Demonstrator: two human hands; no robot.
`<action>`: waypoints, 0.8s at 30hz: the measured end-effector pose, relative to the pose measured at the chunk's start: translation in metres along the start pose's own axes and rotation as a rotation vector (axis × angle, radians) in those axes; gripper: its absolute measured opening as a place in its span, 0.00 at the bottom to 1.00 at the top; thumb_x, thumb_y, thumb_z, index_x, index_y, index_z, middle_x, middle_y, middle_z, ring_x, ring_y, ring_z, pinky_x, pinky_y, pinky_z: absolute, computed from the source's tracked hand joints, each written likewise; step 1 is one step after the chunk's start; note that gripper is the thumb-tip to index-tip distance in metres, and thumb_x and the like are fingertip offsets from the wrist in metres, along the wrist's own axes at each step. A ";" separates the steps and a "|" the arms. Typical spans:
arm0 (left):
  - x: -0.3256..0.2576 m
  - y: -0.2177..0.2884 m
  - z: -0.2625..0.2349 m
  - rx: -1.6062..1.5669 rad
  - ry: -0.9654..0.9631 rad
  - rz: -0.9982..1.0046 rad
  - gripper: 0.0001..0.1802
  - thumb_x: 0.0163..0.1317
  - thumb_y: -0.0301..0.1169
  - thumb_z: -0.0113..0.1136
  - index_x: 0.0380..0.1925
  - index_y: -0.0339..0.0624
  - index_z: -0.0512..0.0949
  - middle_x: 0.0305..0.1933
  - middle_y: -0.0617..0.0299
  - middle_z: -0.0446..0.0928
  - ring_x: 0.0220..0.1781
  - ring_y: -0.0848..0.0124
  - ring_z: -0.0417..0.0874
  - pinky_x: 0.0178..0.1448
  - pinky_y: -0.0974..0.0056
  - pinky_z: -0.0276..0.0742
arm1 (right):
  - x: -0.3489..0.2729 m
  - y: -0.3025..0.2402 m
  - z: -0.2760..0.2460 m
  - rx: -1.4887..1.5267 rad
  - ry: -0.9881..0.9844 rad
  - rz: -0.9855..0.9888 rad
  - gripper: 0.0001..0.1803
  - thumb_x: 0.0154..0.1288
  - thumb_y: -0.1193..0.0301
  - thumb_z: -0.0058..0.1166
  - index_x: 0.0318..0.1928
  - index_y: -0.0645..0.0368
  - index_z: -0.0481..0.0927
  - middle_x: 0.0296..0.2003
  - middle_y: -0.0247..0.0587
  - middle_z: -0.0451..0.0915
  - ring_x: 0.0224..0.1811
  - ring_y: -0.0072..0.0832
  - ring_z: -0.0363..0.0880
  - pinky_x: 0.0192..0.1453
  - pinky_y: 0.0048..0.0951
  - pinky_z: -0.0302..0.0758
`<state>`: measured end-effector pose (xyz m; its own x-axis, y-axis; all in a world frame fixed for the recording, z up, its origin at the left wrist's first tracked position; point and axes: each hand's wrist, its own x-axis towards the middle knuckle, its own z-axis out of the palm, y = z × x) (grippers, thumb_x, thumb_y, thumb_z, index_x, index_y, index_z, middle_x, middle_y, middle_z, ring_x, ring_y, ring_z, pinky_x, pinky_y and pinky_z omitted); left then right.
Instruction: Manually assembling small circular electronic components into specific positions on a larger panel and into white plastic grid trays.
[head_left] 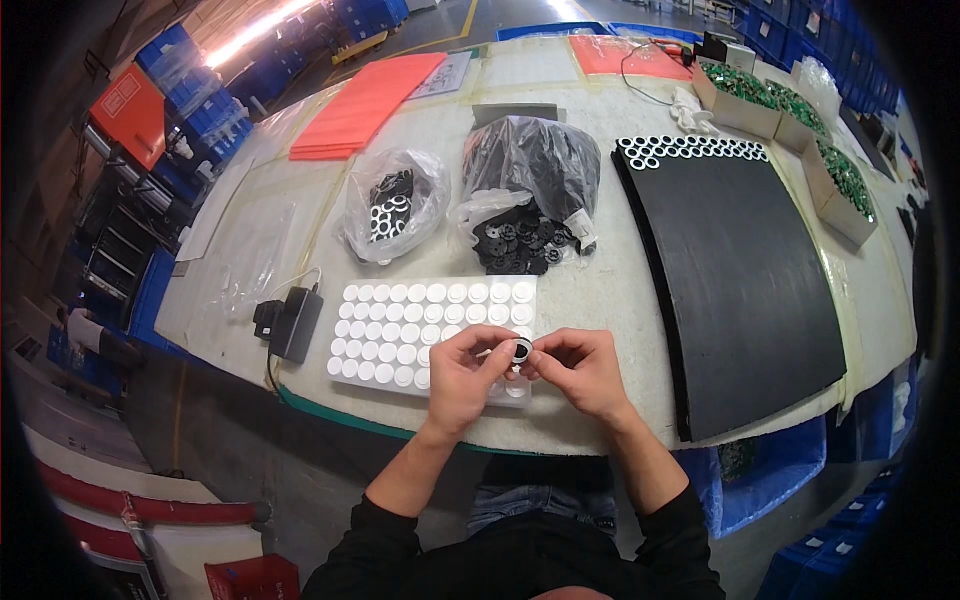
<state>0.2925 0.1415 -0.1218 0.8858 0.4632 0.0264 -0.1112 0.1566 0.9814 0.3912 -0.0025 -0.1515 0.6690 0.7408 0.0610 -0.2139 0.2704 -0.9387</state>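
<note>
Over the right front corner of a pale rectangular tray [390,387], your two bare hands meet at a small round piece with a white rim and dark middle [521,350]. Your left hand [466,375] grips its left side between thumb and fingertips, the other fingers curled in. Your right hand [582,372] is closed too, thumb and forefinger pinching at the right side of the same piece. You have it raised and tilted so that its dark middle shows. Beneath and to the left, round white caps [390,332] fill the tray in neat rows; your hands hide some near the corner.

The tray lies near your edge of a large pale worktable [590,295]. Left of it, you have a black power adapter [297,323] with its cable. Beyond the tray, an open clear plastic bag [428,222] holds black-and-white pieces, and just right of it a grey translucent bag [540,155] lies with black plastic discs [520,240] at its mouth. On your right is a stack of black rectangular sheets [740,280], with white-rimmed rings [690,148] lined up along its far end. Farther off are flat orange-red sheets [370,100] and cardboard boxes [735,112] of green circuit boards [738,85].
</note>
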 end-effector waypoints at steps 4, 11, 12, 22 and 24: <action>-0.003 -0.002 0.003 0.063 -0.028 0.065 0.07 0.65 0.21 0.61 0.41 0.29 0.81 0.36 0.55 0.83 0.32 0.73 0.83 0.35 0.70 0.81 | -0.001 0.000 -0.003 -0.061 -0.005 -0.015 0.09 0.64 0.75 0.62 0.39 0.70 0.84 0.33 0.39 0.85 0.36 0.21 0.84 0.43 0.23 0.80; -0.001 -0.006 0.001 0.048 0.002 0.108 0.07 0.64 0.21 0.62 0.41 0.30 0.80 0.36 0.57 0.82 0.32 0.75 0.82 0.35 0.71 0.81 | -0.001 -0.006 0.003 -0.116 0.001 -0.039 0.06 0.67 0.78 0.58 0.39 0.71 0.83 0.32 0.42 0.85 0.33 0.23 0.84 0.41 0.23 0.82; -0.002 -0.006 0.001 0.048 0.002 0.108 0.07 0.64 0.21 0.62 0.41 0.30 0.80 0.36 0.57 0.82 0.32 0.75 0.82 0.35 0.71 0.81 | -0.001 -0.006 0.003 -0.115 0.001 -0.039 0.06 0.67 0.78 0.58 0.39 0.71 0.83 0.32 0.42 0.85 0.33 0.23 0.84 0.41 0.23 0.82; -0.003 -0.007 -0.009 0.091 -0.122 0.132 0.09 0.66 0.22 0.61 0.45 0.30 0.82 0.40 0.57 0.81 0.35 0.75 0.83 0.38 0.72 0.80 | -0.003 -0.003 0.001 -0.253 0.005 -0.180 0.06 0.66 0.77 0.58 0.35 0.71 0.82 0.30 0.40 0.84 0.34 0.23 0.84 0.42 0.25 0.82; -0.004 -0.005 -0.010 0.056 -0.152 0.102 0.10 0.67 0.22 0.60 0.46 0.31 0.82 0.40 0.57 0.81 0.35 0.74 0.83 0.38 0.72 0.80 | -0.003 -0.002 0.001 -0.244 0.000 -0.174 0.06 0.66 0.77 0.57 0.35 0.71 0.81 0.30 0.39 0.84 0.34 0.23 0.84 0.42 0.25 0.82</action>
<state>0.2852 0.1476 -0.1289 0.9297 0.3362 0.1507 -0.1826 0.0652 0.9810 0.3891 -0.0043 -0.1494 0.6806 0.6962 0.2282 0.0815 0.2376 -0.9679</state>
